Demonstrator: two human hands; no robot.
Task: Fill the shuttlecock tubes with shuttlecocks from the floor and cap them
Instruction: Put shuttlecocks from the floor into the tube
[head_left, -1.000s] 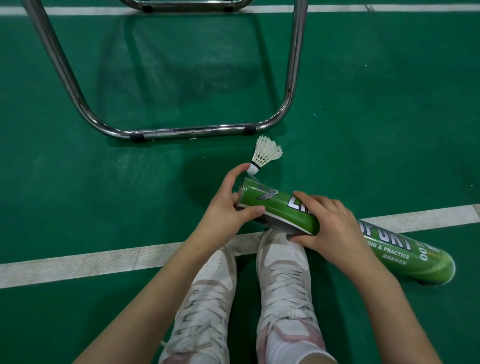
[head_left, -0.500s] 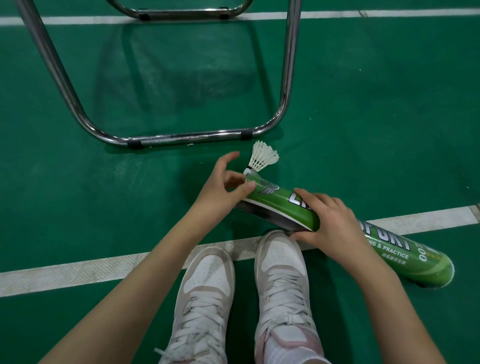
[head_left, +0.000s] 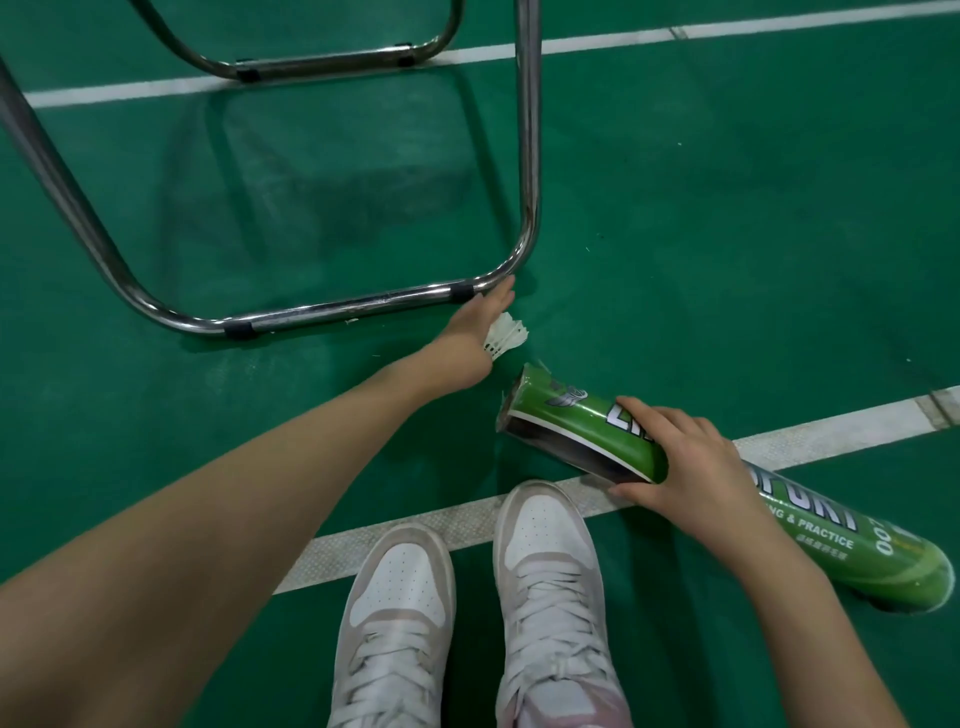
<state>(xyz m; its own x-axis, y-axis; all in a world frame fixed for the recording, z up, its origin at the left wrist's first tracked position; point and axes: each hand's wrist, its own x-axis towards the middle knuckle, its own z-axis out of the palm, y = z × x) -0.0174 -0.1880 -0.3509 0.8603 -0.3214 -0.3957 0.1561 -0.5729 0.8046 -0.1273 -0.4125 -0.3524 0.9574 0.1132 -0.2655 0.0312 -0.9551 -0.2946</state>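
One shuttlecock (head_left: 508, 338) on the floor (head_left: 727, 234), my left hand (head_left: 480, 319) stretched flat over it; right hand (head_left: 685, 462) grips the tube (head_left: 576, 426).

Floor (head_left: 727, 208): green, matt, fine-grained texture; white lines (head_left: 831, 431) look woven, rough.
Chair frame (head_left: 529, 156): polished metal tube, shiny, with black clips.
Tube (head_left: 582, 426): glossy green printed card, frayed rim.
Shuttlecock (head_left: 509, 338): white feathers, matt.
Shoes (head_left: 550, 571): smooth white and pink panels, perforated toes, cloth laces.
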